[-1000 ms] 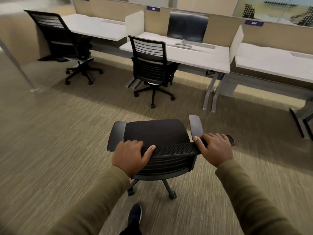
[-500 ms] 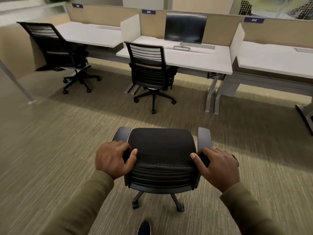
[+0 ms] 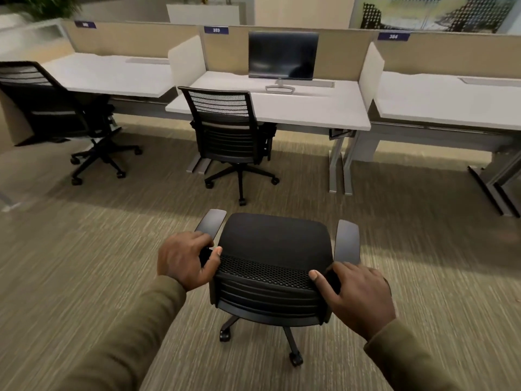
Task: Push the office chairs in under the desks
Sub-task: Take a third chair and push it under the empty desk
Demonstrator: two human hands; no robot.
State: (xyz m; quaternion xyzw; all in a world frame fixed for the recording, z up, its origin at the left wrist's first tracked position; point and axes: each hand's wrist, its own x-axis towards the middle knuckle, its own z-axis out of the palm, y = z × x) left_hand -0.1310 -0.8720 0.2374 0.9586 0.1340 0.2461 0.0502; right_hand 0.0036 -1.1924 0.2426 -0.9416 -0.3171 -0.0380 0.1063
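Observation:
A black office chair (image 3: 275,244) on casters stands on the carpet right in front of me, its seat facing the desks. My left hand (image 3: 184,259) grips the left end of its mesh backrest top, and my right hand (image 3: 358,297) grips the right end. Ahead runs a row of white desks: the left desk (image 3: 112,73), the middle desk (image 3: 310,108) and the right desk (image 3: 451,103). A second black chair (image 3: 225,131) sits at the middle desk, partly under it. A third black chair (image 3: 53,108) stands at the left desk, turned sideways.
A dark monitor (image 3: 282,56) stands on the middle desk. Tan divider panels (image 3: 352,49) with purple number tags back the desks. Grey desk legs (image 3: 338,165) stand between the middle and right desks. No chair stands at the right desk. Striped carpet covers the floor.
The chair I hold has rolled forward toward the desks and turned to face them squarely. The desks and other chairs look nearer. My hands have shifted to the backrest's outer ends.

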